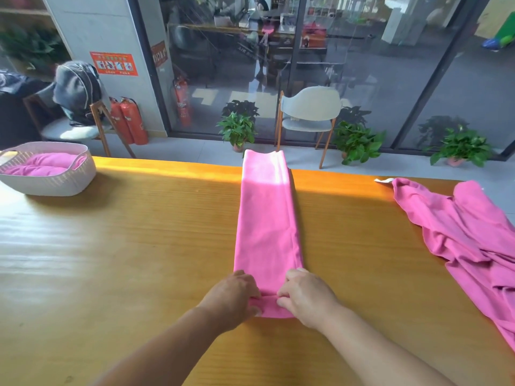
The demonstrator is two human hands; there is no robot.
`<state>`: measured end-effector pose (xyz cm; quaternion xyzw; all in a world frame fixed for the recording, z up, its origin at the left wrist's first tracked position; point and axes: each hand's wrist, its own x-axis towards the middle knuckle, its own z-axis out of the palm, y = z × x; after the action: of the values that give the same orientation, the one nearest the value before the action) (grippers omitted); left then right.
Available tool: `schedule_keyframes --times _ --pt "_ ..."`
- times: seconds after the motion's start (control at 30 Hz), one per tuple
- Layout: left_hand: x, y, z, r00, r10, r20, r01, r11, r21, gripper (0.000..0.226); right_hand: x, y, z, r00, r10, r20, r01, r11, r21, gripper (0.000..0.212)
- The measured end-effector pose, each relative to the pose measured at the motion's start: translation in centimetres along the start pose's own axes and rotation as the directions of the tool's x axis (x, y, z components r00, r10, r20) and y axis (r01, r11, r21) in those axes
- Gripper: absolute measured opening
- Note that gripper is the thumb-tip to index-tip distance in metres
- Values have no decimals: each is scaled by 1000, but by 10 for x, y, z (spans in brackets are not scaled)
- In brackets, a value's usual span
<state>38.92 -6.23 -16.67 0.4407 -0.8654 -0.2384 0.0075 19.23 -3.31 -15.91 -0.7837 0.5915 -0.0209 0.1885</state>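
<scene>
Pink towel, long narrow strip on table, near end pinched by left hand and right hand

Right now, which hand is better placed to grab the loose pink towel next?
Probably the right hand: the loose pink towel lies on its side, while the left hand would have to cross over the folded towel both grip.
</scene>
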Motion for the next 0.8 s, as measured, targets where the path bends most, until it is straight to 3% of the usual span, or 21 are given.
schedule_keyframes --times 0.17,0.33,0.47,0.53,0.6,0.67,0.8 --pt "13 -1 -10 983 -110 145 116 992 -37 22 -10 -2 10 981 -112 -158 92 987 -133 22" --pt "24 -4 -17 975 -110 191 120 992 -45 20 -9 2 4 998 -67 -18 63 982 -176 40" --pt "28 -5 -15 991 -110 79 116 989 -86 18 2 3 -6 998 -22 60 31 986 -164 33" --pt "26 -4 -8 995 -72 -62 71 997 -28 18 10 5 -12 992 26 124 -7 988 -153 29" --pt "22 -5 1 978 19 -208 10 990 138 9 16 6 -16 983 69 167 -48 990 -130 38" --pt "18 -7 9 975 111 -192 -65 970 234 9 20 9 -15 977 106 185 -97 994 -57 45" --pt "11 -11 11 972 119 -203 -100 989 105 28 21 13 -14 970 133 201 -148 987 58 40"
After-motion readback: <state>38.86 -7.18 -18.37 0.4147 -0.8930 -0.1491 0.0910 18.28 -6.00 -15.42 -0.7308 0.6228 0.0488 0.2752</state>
